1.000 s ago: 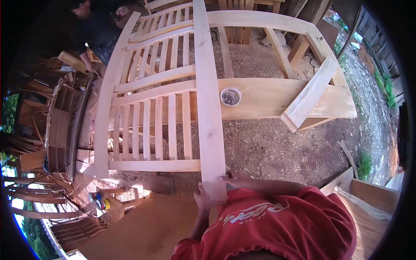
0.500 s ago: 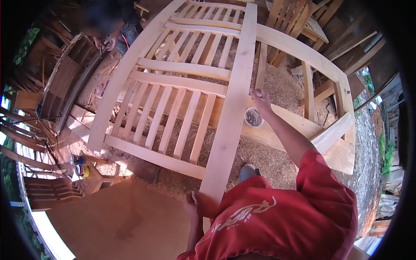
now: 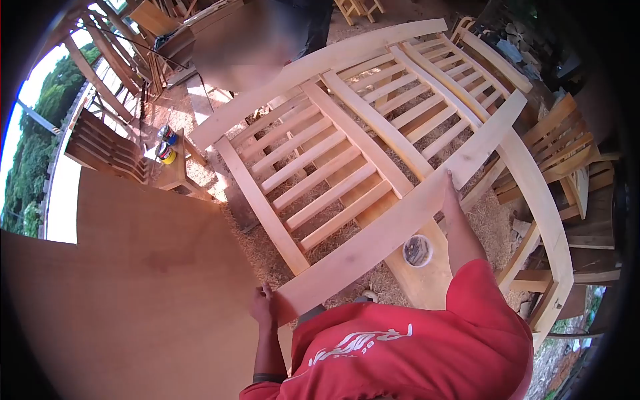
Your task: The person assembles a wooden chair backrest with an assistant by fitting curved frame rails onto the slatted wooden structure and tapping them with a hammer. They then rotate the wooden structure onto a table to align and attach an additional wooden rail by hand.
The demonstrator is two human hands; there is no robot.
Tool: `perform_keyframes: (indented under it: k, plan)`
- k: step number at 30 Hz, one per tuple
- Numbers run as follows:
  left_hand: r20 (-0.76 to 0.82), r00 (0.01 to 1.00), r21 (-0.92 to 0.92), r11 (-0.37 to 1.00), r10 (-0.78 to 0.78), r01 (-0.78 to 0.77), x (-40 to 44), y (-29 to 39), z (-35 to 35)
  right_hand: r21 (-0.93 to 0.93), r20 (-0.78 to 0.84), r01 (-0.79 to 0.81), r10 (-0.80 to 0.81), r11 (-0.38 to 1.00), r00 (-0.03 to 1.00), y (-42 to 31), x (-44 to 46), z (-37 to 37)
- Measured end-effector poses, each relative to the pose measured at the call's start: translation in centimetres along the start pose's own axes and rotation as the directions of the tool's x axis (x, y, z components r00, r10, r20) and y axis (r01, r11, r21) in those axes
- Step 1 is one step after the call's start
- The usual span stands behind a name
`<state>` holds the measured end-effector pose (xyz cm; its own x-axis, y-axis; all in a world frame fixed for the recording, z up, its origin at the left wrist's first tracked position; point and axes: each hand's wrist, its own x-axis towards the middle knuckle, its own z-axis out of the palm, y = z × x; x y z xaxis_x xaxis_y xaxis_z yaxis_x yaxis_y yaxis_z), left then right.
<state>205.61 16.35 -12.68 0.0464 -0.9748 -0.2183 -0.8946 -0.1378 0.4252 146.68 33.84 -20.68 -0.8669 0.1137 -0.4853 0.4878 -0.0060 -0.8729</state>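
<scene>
A large slatted wooden frame (image 3: 373,230) of pale wood stretches away in front of me, with several slats between crosspieces. My left hand (image 3: 264,305) is at the near end of its front board, fingers curled against the corner. Farther along the same board, my right hand (image 3: 451,193) grips the edge nearest me; most of its fingers are hidden under the wood. Just below the board, near my right forearm, a white tub (image 3: 417,251) with small pieces in it rests on a wooden plank (image 3: 437,288).
A broad flat wooden sheet (image 3: 133,287) lies at left. Beyond it, paint cans (image 3: 165,153) stand on a wooden stool (image 3: 179,175). Another person (image 3: 260,43) leans at the frame's far side. A curved wooden frame (image 3: 543,200) and a slatted chair (image 3: 560,147) are at right.
My view has turned, so the slatted frame now slants up to the right. My right hand has gone from beside the board to gripping its edge. The other person appears nearer the frame.
</scene>
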Motion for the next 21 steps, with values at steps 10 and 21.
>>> perform_keyframes:
  k: [10,21]
  plan:
    - [-0.031,0.994,-0.241,0.966,-0.106,0.095,0.5,-2.7,-0.1,0.113,0.163,-0.007,-0.011,0.994,0.987,2.0,1.1,-0.9]
    - [-0.04,0.987,-0.292,0.947,-0.153,0.135,2.1,-2.8,-0.3,0.106,0.09,-0.099,0.089,0.989,0.992,-2.3,-4.1,0.4]
